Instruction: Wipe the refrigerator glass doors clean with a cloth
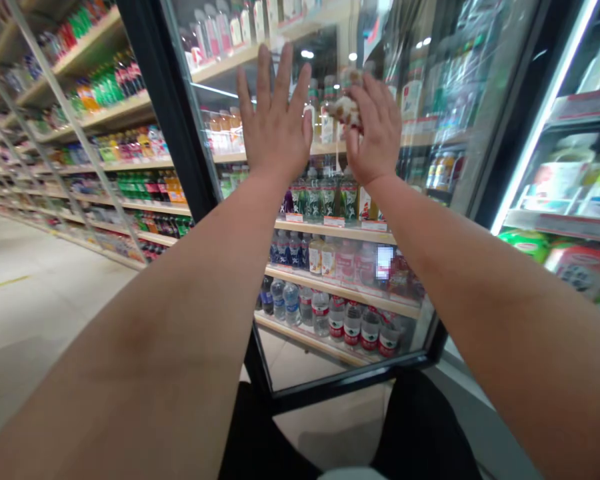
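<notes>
Before me stands a glass door (300, 367) in a black frame, swung outward. My left hand (277, 123) lies against the pane with its fingers spread, holding nothing. A crumpled cloth (347, 110), white with brown and reddish patches, is in my right hand (377, 130). That hand's fingers curl over the cloth and press it to the glass, to the right of my left hand. Part of the cloth is hidden under the fingers.
Through the pane show shelves of bottles (353, 323). Long drink shelves (145, 163) run along the left above a pale tiled floor (45, 293). At right is a lit cooler (575, 227) with packaged goods. My dark-clothed legs (420, 427) flank the door's lower corner.
</notes>
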`<state>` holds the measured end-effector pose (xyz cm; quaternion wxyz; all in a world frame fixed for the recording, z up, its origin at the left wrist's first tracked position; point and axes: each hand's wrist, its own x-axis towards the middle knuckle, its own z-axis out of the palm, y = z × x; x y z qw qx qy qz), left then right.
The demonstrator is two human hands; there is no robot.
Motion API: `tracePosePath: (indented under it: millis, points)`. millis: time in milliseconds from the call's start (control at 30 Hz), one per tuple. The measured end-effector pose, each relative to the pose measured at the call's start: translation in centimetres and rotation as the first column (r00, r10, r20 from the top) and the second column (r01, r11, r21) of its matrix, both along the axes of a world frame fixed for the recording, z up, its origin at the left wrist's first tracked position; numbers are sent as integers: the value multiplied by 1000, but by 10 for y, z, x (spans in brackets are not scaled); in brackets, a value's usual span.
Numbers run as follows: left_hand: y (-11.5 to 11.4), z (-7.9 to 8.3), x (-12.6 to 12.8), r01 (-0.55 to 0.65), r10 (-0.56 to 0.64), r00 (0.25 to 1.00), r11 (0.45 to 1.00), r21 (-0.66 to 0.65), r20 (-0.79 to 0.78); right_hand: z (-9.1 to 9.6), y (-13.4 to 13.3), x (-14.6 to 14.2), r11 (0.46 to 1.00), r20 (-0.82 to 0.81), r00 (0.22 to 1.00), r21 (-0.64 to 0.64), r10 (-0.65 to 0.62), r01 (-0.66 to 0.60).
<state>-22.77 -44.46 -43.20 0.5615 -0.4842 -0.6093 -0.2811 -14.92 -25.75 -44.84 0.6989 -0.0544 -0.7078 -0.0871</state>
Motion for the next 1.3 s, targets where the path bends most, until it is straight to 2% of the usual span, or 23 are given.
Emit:
tracePosePath:
  millis: [67, 133, 200, 267, 333, 400, 433, 500, 567, 633, 700, 767, 833, 867, 933, 1000, 1067, 1133, 1200, 1300]
  points:
    - [0, 0, 2, -18, 18, 1000, 1000, -8, 24, 3, 11, -11, 976, -210, 977, -216, -23, -24]
    - [1, -1, 3, -13, 13, 999, 1000, -9, 41, 4, 19, -19, 940, -348, 937, -329, -36, -86]
    - [0, -1, 4, 2, -2, 999, 1000, -9, 51, 0, 19, -20, 959, -331, 943, -268, -5, -89]
    - [-1, -1, 5, 14, -14, 998, 1000, -5, 55, -8, 11, -13, 996, -155, 987, -81, 27, -40]
    - [-3, 0, 5, 18, -17, 999, 1000, -13, 47, -16, -1, -2, 997, 54, 998, 80, 19, -23]
    - [-4, 0, 4, 18, -17, 1000, 1000, -26, 26, -21, -9, 5, 995, 158, 987, 100, 10, -26]
    - [-4, 0, 3, 20, -20, 1000, 999, -29, 15, -21, -10, 6, 998, 144, 989, 53, 15, -23]
    - [-2, 0, 0, 50, -50, 999, 999, -14, -3, -18, -7, 4, 993, 10, 999, -114, 30, -29]
    - [1, 0, -5, 93, -93, 996, 996, 1, -10, -15, 0, -1, 952, -173, 985, -297, 22, -73]
    - [4, 0, -9, 119, -119, 993, 993, 1, -14, -14, 4, -3, 916, -263, 965, -390, -10, -96]
    - [5, 0, -12, 124, -124, 992, 992, -6, -25, -18, 2, 0, 950, -173, 985, -311, -22, -34]
    - [5, 0, -13, 135, -135, 990, 991, 3, -49, -24, -4, 8, 994, 41, 999, -103, -28, 32]
    - [4, 1, -13, 141, -139, 987, 990, 16, -76, -30, -9, 15, 998, 216, 976, 63, -43, 30]
    - [3, 1, -13, 134, -132, 988, 991, 21, -83, -31, -10, 16, 996, 248, 968, 90, -43, 21]
    - [0, 0, -10, 94, -91, 993, 995, 31, -79, -29, -15, 16, 999, 201, 979, 38, -24, 16]
    - [-4, -2, -4, 29, -28, 998, 999, 15, -57, -22, -24, 10, 996, 68, 998, -93, -7, 13]
    - [-9, -4, 1, -12, 7, 998, 998, -65, -68, -14, -38, 3, 984, -10, 1000, -177, 7, -9]
    - [-13, -6, 4, -6, -15, 994, 981, -194, -106, -4, -52, -2, 988, 41, 998, -147, 51, -44]
    - [-14, -7, 5, 20, -55, 992, 955, -295, -114, 4, -58, -2, 992, 167, 978, -47, 122, -116]
    - [-13, -8, 3, 43, -72, 994, 948, -315, -82, 10, -45, 8, 979, 295, 941, 65, 164, -191]
